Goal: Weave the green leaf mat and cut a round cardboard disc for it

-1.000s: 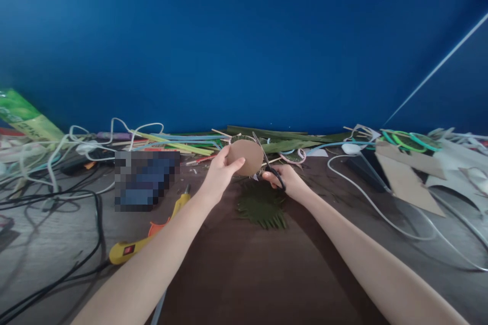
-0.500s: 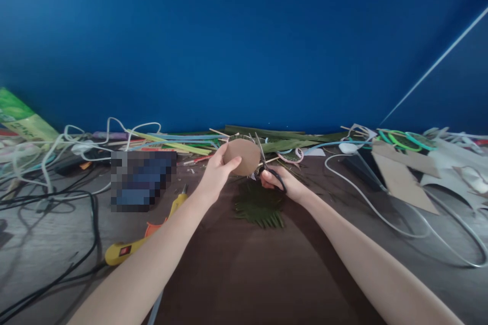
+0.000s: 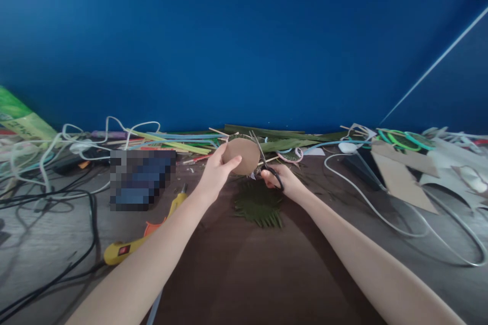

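My left hand (image 3: pixel 218 169) grips a round brown cardboard disc (image 3: pixel 246 155) by its left side, thumb across the near face. Behind the disc's upper edge a little dark green material shows; most of it is hidden. My right hand (image 3: pixel 279 179) is closed round the black handles of a pair of scissors (image 3: pixel 263 153). The scissor blades point up and to the left, beside the disc's right edge; whether they touch it I cannot tell. Below both hands, a dark green leafy piece with a fringed edge (image 3: pixel 259 205) lies on the brown table (image 3: pixel 251 269).
A yellow hot glue gun (image 3: pixel 124 251) lies left of my left forearm, with a blurred-out dark device (image 3: pixel 143 180) behind it. White and black cables cover the left side. Green leaf strips (image 3: pixel 301 139) and thin sticks run along the blue wall. Cardboard scraps (image 3: pixel 406 177) lie right.
The scissor blades have come closer together and shifted slightly left with my right hand. My left hand and the disc have hardly moved.
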The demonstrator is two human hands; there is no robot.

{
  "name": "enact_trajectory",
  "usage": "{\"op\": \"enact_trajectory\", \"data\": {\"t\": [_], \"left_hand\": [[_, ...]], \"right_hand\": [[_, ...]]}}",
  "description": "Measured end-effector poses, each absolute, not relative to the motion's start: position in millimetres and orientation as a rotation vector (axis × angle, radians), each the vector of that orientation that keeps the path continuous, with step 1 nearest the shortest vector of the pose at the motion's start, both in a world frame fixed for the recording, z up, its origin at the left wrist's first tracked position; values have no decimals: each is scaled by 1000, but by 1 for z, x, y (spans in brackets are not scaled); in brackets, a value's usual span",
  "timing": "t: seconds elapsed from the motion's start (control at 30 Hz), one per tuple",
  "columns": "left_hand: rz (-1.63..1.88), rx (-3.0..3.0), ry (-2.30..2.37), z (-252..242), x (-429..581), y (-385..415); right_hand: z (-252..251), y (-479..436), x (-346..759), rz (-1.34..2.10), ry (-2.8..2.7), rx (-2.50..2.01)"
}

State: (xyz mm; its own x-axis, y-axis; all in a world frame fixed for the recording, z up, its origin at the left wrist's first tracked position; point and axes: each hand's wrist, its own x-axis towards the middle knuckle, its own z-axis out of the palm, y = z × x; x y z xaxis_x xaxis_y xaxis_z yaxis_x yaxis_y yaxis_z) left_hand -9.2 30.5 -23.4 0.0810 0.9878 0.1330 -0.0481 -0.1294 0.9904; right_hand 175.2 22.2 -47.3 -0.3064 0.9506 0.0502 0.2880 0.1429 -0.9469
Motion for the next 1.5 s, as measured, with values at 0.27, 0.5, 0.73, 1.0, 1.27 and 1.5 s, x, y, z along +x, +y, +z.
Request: {"op": "enact_trajectory", "data": {"t": [0.27,0.5,0.73,1.0,1.27,1.5], "left_hand": [[1249,1178,998,-19,-8,28],[1226,918,860,-16,-12,34],[1233,913,894,-16,-10,34],[1264,1284,950,-24,-6,29],[991,2067,976,-25,-2,17],[1063,1989,1025,-26,-4,23]], "right_hand": [[-51,25,178,1091,-1612,-1233],[-66,36,183,1105,-1316,-1038],[-66,35,184,1153,-1369,-1008],[-56,26,180,1007,-1503,-1045],[-40,20,174,1006,-1498,-1026],[-40,21,173,960,-1531,-1015]]}}
